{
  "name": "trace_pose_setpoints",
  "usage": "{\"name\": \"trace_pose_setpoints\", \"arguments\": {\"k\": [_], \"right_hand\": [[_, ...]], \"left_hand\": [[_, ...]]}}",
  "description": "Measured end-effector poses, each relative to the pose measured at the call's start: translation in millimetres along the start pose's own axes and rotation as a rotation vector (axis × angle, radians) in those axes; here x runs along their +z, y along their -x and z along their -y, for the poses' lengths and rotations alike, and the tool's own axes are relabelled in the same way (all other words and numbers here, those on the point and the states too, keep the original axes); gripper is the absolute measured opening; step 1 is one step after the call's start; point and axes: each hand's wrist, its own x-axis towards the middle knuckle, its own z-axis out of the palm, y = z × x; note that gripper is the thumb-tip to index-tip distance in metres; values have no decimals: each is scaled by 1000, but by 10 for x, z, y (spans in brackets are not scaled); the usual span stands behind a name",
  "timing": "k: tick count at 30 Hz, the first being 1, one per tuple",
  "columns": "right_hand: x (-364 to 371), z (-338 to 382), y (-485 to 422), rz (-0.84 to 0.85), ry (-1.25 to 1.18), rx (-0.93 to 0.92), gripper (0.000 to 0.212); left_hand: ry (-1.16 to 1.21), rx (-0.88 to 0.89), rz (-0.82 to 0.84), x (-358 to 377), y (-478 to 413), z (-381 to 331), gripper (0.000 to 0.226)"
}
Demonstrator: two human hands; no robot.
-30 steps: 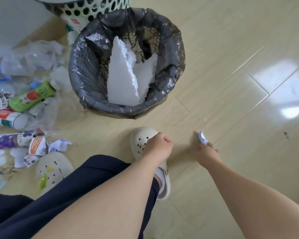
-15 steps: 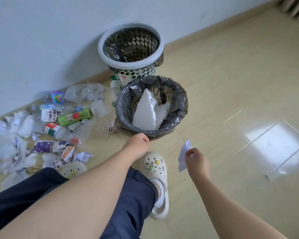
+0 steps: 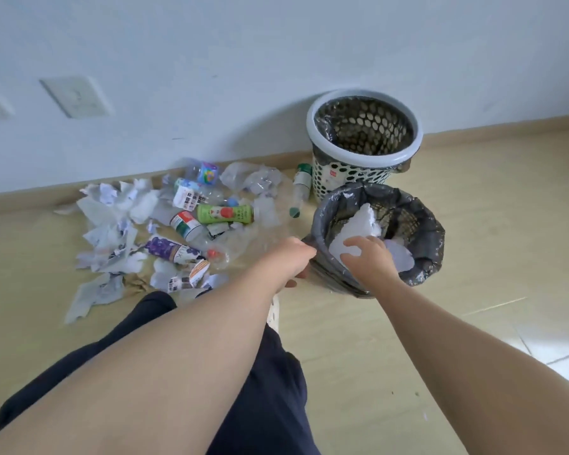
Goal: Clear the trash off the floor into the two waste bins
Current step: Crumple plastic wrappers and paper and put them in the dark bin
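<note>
My right hand (image 3: 365, 259) hovers over the near bin (image 3: 436, 231), which is lined with a dark bag, its fingers spread and holding nothing. A small pale paper scrap (image 3: 399, 257) lies inside that bin just past my fingers, beside a white foam slab (image 3: 358, 224). My left hand (image 3: 293, 257) is curled at the bin's left rim, where the liner edge is drawn out to a point toward it. Behind stands a white perforated bin (image 3: 417, 139) with a dark liner. Trash covers the floor at left: a green bottle (image 3: 225, 214), a purple-labelled bottle (image 3: 171, 249), torn paper (image 3: 112, 224) and clear plastic.
The wall and wooden skirting run behind the bins and the litter. My dark-trousered leg fills the lower middle, with a white clog (image 3: 274, 311) peeking out. A wall plate (image 3: 76, 96) sits at upper left. Bare wood floor lies to the right of the bins.
My right hand lifted the paper scrap from the floor, carried it over the near bin and let it go. My left hand moved from my knee to the bin's rim. My view rose.
</note>
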Motion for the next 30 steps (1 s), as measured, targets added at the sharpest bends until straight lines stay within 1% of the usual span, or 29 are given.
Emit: {"name": "trace_pose_setpoints", "arguments": {"k": [3, 6, 9, 12, 15, 18, 21, 23, 26, 28, 30], "right_hand": [[241, 249, -57, 67, -27, -60, 33], [468, 496, -111, 109, -24, -100, 29], [797, 832, -213, 196, 3, -149, 26], [1149, 1104, -339, 303, 23, -191, 27], [1599, 1292, -546, 406, 37, -195, 25], [2003, 1346, -737, 493, 77, -180, 24], [2364, 1293, -889, 567, 161, -172, 27], [2552, 1237, -955, 586, 220, -152, 33], [2720, 1123, -1035, 530, 378, -148, 50], [2739, 1064, -1053, 503, 493, -192, 54], [2767, 1024, -1072, 508, 550, -222, 54]], "left_hand": [[-61, 4, -58, -382, -151, 102, 16], [-190, -23, -101, -723, -301, 295, 16], [-262, -71, -123, -1081, -530, 563, 27], [-279, -69, -125, -1357, -735, 791, 23], [-243, -62, -185, -1564, -948, 1108, 24], [-163, -109, -248, -1651, -1173, 1510, 24], [-187, -149, -281, -1640, -1406, 1889, 29], [-195, -137, -264, -1592, -1543, 2087, 33], [-262, -82, -250, -1510, -1727, 2316, 37], [-329, -64, -277, -1475, -1785, 2420, 38], [-426, -53, -283, -1431, -1826, 2548, 39]]}}
